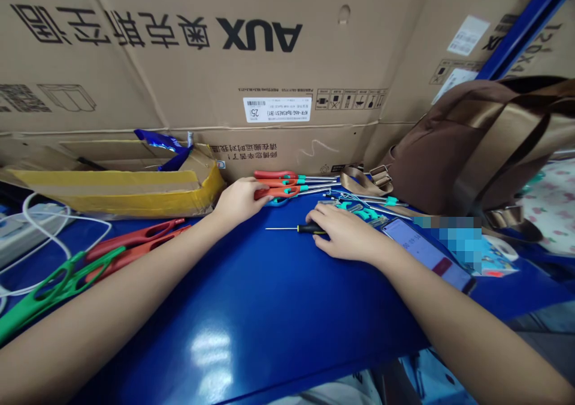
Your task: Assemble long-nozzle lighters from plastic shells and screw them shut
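My left hand (pixel 240 201) is closed at the handle end of an orange long-nosed lighter (pixel 287 192), one of several red and orange ones lying side by side with teal triggers and metal rods. Its fingertips are partly hidden. A small screwdriver (pixel 305 229) with a black and yellow handle points left, its thin shaft close above the blue table (pixel 251 285). My right hand (pixel 335 231) is curled over that handle, whose back end disappears under the palm. Just beyond my right fingers are small teal parts (pixel 366 212) and metal rods.
A phone (pixel 426 255) lies right of my right wrist, near a brown bag (pixel 458 135) with straps. Red handle shells (pixel 135 240) and green handle shells (pixel 67 282) lie left, beside white cables and a yellow-taped carton (pixel 135 192). A large cardboard box (pixel 179 81) stands behind.
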